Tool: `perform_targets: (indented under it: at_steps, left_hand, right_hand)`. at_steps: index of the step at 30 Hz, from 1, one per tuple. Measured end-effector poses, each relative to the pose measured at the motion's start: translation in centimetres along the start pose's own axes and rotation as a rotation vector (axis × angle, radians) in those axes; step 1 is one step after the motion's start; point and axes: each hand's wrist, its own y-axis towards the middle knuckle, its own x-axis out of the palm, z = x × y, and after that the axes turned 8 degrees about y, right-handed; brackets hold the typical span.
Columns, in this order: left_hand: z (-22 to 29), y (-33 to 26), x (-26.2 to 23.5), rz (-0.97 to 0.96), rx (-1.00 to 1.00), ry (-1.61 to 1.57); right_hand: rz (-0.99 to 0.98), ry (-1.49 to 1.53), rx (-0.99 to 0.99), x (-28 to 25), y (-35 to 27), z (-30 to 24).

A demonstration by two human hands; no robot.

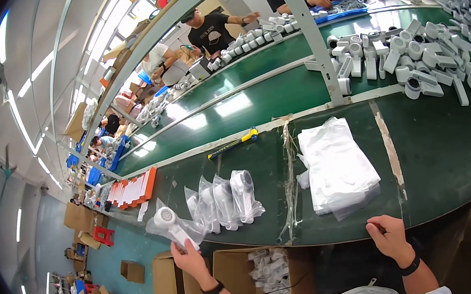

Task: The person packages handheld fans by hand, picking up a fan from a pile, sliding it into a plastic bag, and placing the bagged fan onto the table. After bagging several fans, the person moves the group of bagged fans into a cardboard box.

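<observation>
My left hand grips the handle end of a white handheld device with a round, perforated head, a clear plastic bag around it. It is held over the bench's front edge at the left. Several more bagged white devices lie side by side just to its right on the dark green bench. A stack of clear plastic bags lies flat farther right. My right hand is by the front edge, below and right of that stack, its fingers curled with nothing visible in them.
An open cardboard box below the bench contains bagged devices. A yellow-and-black hammer and an orange tray of white cards lie farther back. Unbagged devices heap up at right. A metal post rises beyond; co-workers sit across the green conveyor.
</observation>
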Motion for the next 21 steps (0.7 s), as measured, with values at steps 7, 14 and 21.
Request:
perform_targets:
  at_steps: [7, 14, 21]
  left_hand:
    - [-7.8, 6.8, 4.4, 0.029, 0.225, 0.562]
    - [-5.9, 7.7, 6.6, -0.083, 0.172, 0.622]
    - [-9.3, 10.3, 6.9, -0.122, 0.365, 0.62]
  right_hand:
    - [0.002, -0.002, -0.007, 0.1, 0.4, -0.2]
    - [0.029, -0.041, -0.028, 0.4, 0.3, -0.1]
    - [0.032, -0.069, -0.08, 0.8, 0.4, -0.4]
